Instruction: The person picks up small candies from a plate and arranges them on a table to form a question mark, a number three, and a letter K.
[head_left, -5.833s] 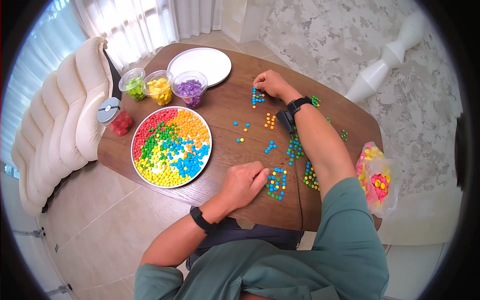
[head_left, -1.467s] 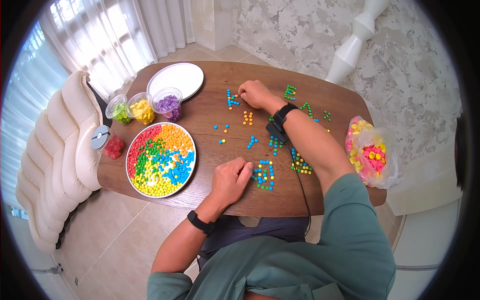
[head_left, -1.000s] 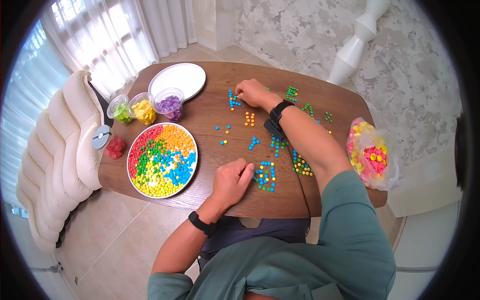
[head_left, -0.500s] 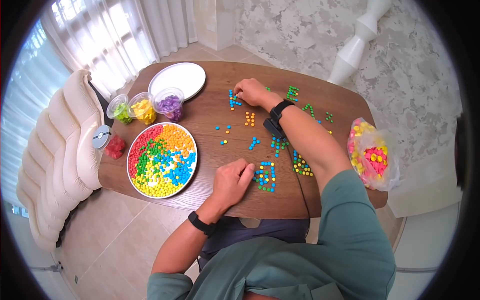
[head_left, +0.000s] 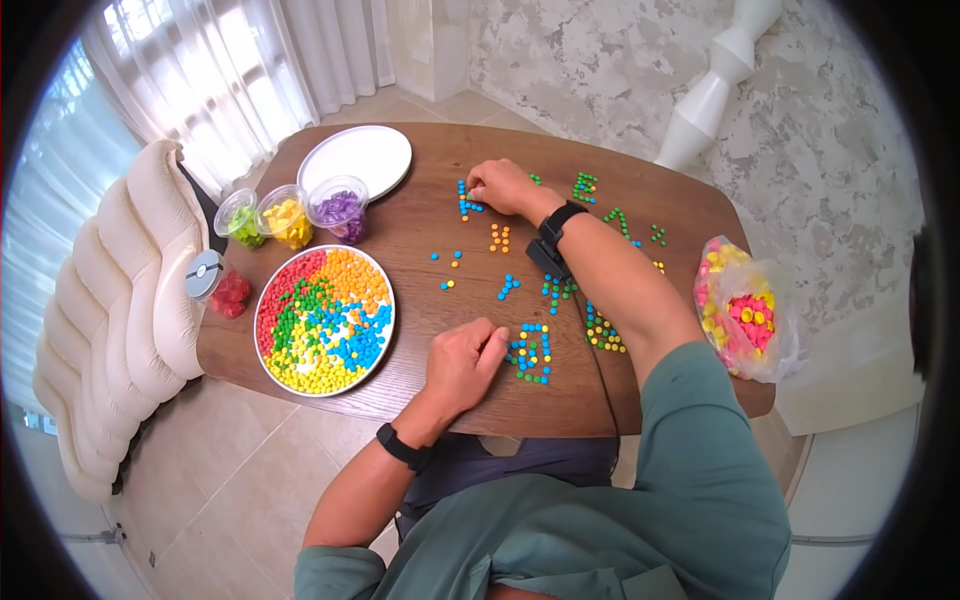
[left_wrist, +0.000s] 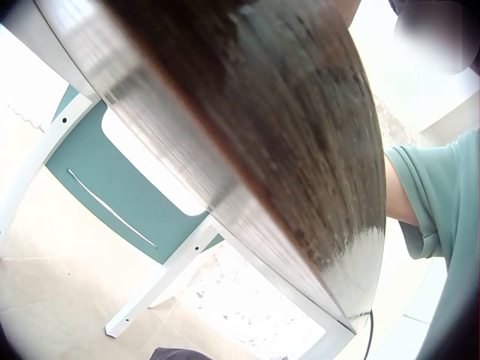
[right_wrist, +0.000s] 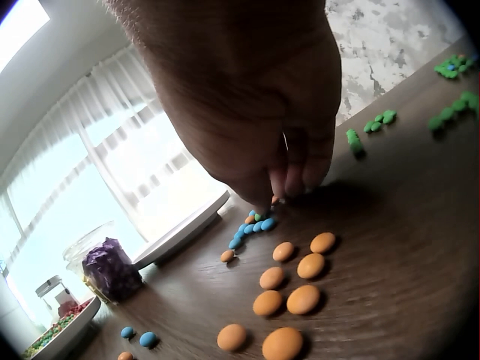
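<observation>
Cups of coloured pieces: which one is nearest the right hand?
The cup of purple pieces, rightmost in the row; the yellow one, green one and grey-lidded jar are farther from the right hand.

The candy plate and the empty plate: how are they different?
The candy plate is covered in many-coloured candies, while the empty plate shows only its bare white surface. The candy plate lies nearer the person; the empty plate lies towards the far edge, behind the clear cups. Both are round and white.

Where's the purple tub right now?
In the head view, the purple tub stands left on the table, right beside the yellow tub, by the bare white plate's near edge.
</observation>
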